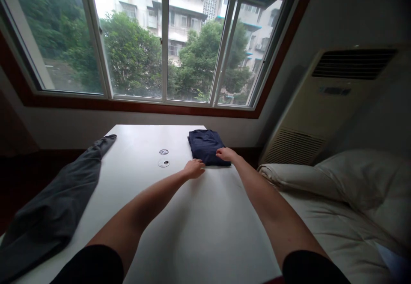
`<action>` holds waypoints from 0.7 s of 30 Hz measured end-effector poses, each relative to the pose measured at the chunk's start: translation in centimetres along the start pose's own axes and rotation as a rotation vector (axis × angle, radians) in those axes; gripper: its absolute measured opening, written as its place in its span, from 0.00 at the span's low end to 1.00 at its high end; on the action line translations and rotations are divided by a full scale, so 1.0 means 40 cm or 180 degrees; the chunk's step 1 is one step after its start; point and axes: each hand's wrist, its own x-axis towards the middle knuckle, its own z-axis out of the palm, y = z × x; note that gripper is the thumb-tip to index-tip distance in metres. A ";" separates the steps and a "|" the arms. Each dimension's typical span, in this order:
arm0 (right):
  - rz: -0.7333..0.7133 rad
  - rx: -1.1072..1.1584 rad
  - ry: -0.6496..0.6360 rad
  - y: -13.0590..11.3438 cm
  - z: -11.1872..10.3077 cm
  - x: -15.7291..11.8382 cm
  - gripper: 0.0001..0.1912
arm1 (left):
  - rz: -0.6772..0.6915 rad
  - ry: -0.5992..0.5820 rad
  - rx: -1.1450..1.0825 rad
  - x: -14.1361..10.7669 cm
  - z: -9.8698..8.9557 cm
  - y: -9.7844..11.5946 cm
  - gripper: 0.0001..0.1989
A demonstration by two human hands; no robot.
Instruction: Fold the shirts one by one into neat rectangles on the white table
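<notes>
A dark navy garment (205, 142), folded into a neat rectangle, lies flat at the far right of the white table. My left hand (194, 168) is at its near left corner, with fingers loosely bent and apart; I see nothing held in them. Over the right side of the fold, my right hand (226, 153) rests its fingertips on the cloth without a visible grip. A dark grey garment (61, 194) is spread lengthwise along the table's left edge, partly hanging over it.
Two round discs (163, 163) sit on the white table (138, 142), left of the navy fold. A beige couch (330, 207) with a rolled cushion stands along the right, and a floor air conditioner (330, 100) is behind it. A window (163, 40) fills the wall ahead.
</notes>
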 end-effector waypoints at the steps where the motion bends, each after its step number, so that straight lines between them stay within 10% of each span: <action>1: -0.0112 0.0033 0.0096 -0.022 0.014 0.011 0.19 | 0.0108 -0.0055 0.0020 -0.009 -0.004 -0.009 0.15; 6: -0.0469 0.0248 0.0658 -0.135 0.110 0.063 0.28 | 0.0037 -0.0043 0.0343 -0.116 -0.076 -0.120 0.15; 15: 0.0301 0.0526 0.0724 -0.295 0.190 0.070 0.21 | -0.2495 0.0271 0.1056 -0.549 -0.336 -0.468 0.21; 21: 0.0352 0.0780 0.1008 -0.354 0.204 0.052 0.19 | -0.4380 0.0749 0.1299 -0.837 -0.397 -0.636 0.35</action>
